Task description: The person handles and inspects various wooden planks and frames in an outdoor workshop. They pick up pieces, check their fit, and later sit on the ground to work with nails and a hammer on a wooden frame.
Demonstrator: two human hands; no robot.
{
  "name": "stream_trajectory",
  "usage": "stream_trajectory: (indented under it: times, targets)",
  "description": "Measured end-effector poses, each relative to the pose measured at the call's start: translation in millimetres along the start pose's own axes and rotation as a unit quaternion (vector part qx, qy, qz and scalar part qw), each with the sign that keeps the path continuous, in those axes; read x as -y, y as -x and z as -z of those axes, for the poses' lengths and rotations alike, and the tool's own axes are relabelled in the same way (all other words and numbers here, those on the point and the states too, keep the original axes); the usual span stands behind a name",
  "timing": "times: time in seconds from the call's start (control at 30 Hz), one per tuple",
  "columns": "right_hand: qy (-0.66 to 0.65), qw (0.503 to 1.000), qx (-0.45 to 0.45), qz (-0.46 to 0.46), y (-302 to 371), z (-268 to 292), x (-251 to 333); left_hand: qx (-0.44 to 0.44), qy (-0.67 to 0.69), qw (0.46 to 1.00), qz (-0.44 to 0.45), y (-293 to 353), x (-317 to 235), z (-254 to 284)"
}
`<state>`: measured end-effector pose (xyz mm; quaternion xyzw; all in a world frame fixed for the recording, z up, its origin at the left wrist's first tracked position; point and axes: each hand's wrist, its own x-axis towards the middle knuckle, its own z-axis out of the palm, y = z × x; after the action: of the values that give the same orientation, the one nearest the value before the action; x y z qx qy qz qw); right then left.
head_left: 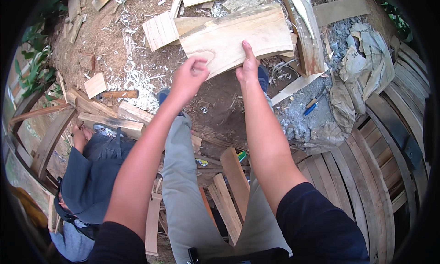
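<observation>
Pale shavings [143,84] litter the daylit brown dirt ground [109,40].

Wears dark navy short sleeves [321,227] at lower left and right, pale grey trousers [185,172] at lower centre, blue shoes [263,77] mid-frame.

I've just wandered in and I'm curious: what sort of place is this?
Probably an outdoor woodworking spot. Pale wood shavings litter the earthen ground, green leaves grow at the edge, and the person's right hand holds a wide wooden board.
</observation>
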<state>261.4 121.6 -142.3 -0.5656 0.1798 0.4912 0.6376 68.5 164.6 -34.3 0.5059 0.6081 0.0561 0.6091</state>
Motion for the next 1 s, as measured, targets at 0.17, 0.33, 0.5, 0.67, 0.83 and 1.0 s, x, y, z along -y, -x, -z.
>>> stream_trajectory:
  times: [0.17, 0.33, 0.5, 0.67, 0.83, 1.0]
  targets:
    - [0.011, 0.999, -0.026, 0.035, 3, -9, 1, 0.094, -0.136, 0.984, -0.067, -99, -62, -25]
    - [0.026, 0.999, -0.016, 0.014, 9, 3, 5, 0.124, -0.132, 0.983, 0.0, -130, -57, -40]
    - [0.012, 1.0, -0.007, 0.002, 6, 20, 8, 0.143, -0.013, 0.989, 0.045, -127, -58, -44]
    - [0.021, 0.999, 0.004, 0.032, 7, -2, 13, 0.145, -0.025, 0.988, 0.052, -141, -63, -35]
    - [0.028, 0.999, -0.031, 0.017, 5, -8, 13, 0.133, -0.028, 0.989, 0.053, -148, -61, -34]
    - [0.009, 0.998, 0.015, -0.057, 24, 30, 4, 0.094, 0.047, 0.992, 0.069, -94, -41, -41]
